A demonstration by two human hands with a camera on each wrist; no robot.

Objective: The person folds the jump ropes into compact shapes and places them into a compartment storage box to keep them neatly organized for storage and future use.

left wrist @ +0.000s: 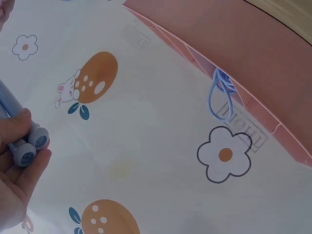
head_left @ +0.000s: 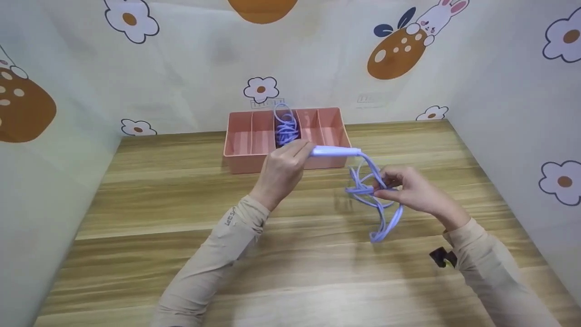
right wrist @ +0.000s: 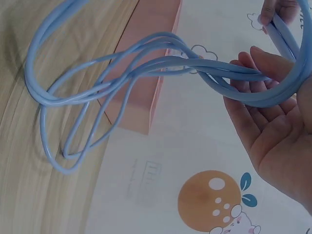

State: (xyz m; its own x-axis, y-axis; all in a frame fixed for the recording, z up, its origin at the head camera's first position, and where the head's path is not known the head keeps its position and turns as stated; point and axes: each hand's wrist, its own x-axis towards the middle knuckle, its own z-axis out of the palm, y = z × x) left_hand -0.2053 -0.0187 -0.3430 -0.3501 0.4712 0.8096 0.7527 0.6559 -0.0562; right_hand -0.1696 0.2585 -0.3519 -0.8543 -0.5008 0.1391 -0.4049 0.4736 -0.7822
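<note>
from the head view, the left hand [head_left: 282, 168] is lifted above the wooden surface [head_left: 290, 254], fingers curled round the two pale handles [head_left: 335, 151] of a lilac skipping rope [head_left: 373, 200], which stick out to the right, level, just in front of a pink divided box [head_left: 245, 141]. the rope runs from the handles down and right to the right hand [head_left: 411, 188], which holds a bunch of gathered loops; the loops hang below that hand, and the lowest one reaches toward the surface. a second coil of lilac rope [head_left: 286, 125] lies in the middle compartment of the box, one loop rising above the rim. the box stands at the far edge of the surface against a wall cloth printed with flowers and rabbits. a small black clip [head_left: 441, 258] sits at the right sleeve.

from the left wrist view, the left hand [left wrist: 14, 170] fills the lower left corner, thumb and fingers closed round the handles [left wrist: 30, 146], whose two round grey-blue end caps lie side by side. the pink box [left wrist: 273, 73] crosses the top right, and the coiled rope [left wrist: 220, 95] loops over its rim.

from the right wrist view, the right hand [right wrist: 273, 126] has its palm showing, fingers half curled with several strands of the skipping rope [right wrist: 122, 92] passing between thumb and fingers. the strands fan out to the left into long loops above the surface [right wrist: 29, 161], in front of a corner of the box [right wrist: 146, 68]. the left hand's fingertips [right wrist: 275, 12] show at the top right, gripping the rope's upper end.
</note>
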